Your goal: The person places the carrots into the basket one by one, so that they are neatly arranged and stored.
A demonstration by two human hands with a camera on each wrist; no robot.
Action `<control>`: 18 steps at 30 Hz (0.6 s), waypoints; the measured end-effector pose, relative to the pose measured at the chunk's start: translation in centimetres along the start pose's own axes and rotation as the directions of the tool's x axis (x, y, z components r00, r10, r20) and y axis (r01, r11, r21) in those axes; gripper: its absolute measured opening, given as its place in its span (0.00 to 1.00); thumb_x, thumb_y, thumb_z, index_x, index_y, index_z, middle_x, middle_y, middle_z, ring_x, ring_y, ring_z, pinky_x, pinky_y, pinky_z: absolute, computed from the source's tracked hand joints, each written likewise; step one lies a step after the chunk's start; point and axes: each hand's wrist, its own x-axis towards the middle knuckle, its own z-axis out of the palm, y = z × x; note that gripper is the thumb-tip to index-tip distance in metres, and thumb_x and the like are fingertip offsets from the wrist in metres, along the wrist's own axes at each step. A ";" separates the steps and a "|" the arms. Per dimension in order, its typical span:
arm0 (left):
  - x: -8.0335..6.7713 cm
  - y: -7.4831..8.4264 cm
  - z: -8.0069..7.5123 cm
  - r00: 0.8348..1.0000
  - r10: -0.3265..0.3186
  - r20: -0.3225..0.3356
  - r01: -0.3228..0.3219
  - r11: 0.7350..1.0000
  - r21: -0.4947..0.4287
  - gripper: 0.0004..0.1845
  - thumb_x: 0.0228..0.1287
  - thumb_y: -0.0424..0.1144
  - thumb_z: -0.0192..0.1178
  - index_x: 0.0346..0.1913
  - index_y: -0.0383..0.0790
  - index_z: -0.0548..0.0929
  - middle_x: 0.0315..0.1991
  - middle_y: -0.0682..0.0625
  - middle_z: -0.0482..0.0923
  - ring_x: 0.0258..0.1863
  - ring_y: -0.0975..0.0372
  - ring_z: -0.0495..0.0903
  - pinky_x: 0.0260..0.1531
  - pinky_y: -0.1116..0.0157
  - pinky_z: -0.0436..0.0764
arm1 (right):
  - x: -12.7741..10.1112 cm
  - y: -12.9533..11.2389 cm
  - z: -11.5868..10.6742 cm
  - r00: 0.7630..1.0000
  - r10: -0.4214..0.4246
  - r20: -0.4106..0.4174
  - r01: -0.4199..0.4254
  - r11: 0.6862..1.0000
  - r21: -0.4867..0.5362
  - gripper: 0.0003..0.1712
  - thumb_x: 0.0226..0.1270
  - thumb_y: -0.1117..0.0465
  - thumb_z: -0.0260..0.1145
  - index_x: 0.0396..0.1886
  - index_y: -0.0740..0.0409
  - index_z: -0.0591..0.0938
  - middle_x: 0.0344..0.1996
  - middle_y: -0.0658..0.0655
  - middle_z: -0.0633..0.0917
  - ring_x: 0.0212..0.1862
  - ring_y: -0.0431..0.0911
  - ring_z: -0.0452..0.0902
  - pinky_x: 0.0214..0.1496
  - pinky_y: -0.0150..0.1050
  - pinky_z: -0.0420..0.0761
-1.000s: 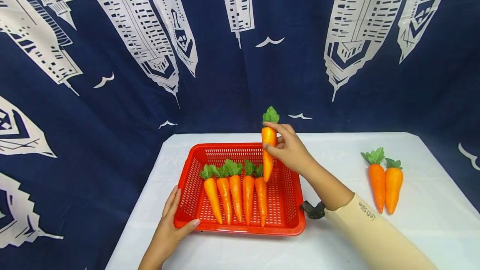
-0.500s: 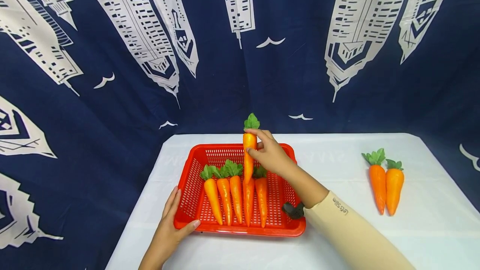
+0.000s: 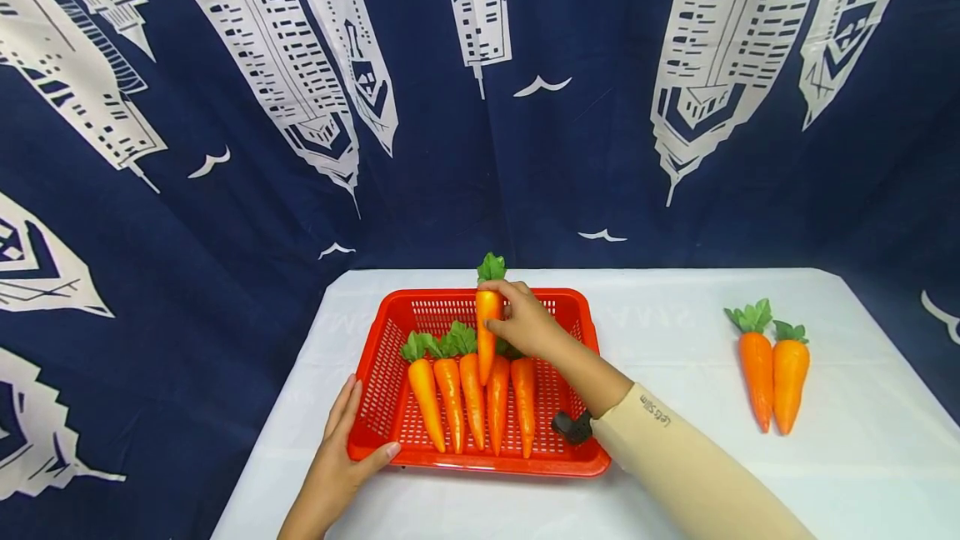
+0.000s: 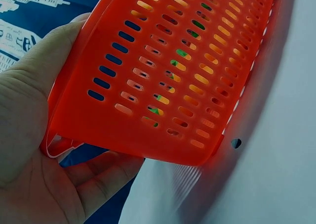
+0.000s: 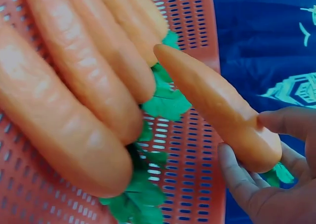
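Observation:
My right hand (image 3: pixel 527 326) pinches an orange carrot (image 5: pixel 222 110) near its leafy end. The carrot hangs upright, tip down, over the row in the red basket (image 3: pixel 480 462), and its tip overlaps the row in the head view. Several carrots (image 3: pixel 424 402) lie side by side in the basket, green leaves toward the far wall. At the basket's left front corner, my left hand (image 3: pixel 337 448) grips the rim. The left wrist view has its thumb on the rim and its other fingers at the outer side of the perforated basket wall (image 4: pixel 113 120).
Two more carrots (image 3: pixel 757 377) lie on the white table (image 3: pixel 660 373) to the right of the basket. Behind the table hangs a dark blue cloth (image 3: pixel 480 173) with white building and bird prints. A black wrist camera (image 3: pixel 572 427) sits under my right forearm.
My right hand has carried the carrot leftward from the basket's right back part and lowered it toward the middle of the row. My left hand has stayed at the basket's corner.

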 end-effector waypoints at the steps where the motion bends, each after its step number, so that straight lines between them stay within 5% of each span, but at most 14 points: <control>1: 0.0 0.0 0.0 1.000 -0.001 0.001 0.001 1.000 -0.002 0.59 0.55 0.53 0.76 0.83 0.51 0.47 0.83 0.57 0.39 0.81 0.46 0.45 0.73 0.34 0.53 | 0.0 0.2 0.1 1.000 0.009 0.007 -0.009 1.000 -0.011 0.31 0.67 0.66 0.69 0.69 0.48 0.74 0.57 0.63 0.71 0.37 0.47 0.73 0.30 0.33 0.75; 18: 0.0 0.1 0.0 1.000 -0.004 0.002 0.004 1.000 -0.020 0.59 0.55 0.52 0.76 0.82 0.54 0.47 0.83 0.56 0.39 0.81 0.45 0.44 0.72 0.31 0.52 | 0.3 1.5 2.2 0.997 0.028 0.076 -0.013 0.981 -0.194 0.34 0.60 0.68 0.74 0.67 0.49 0.76 0.64 0.62 0.74 0.46 0.51 0.78 0.45 0.42 0.82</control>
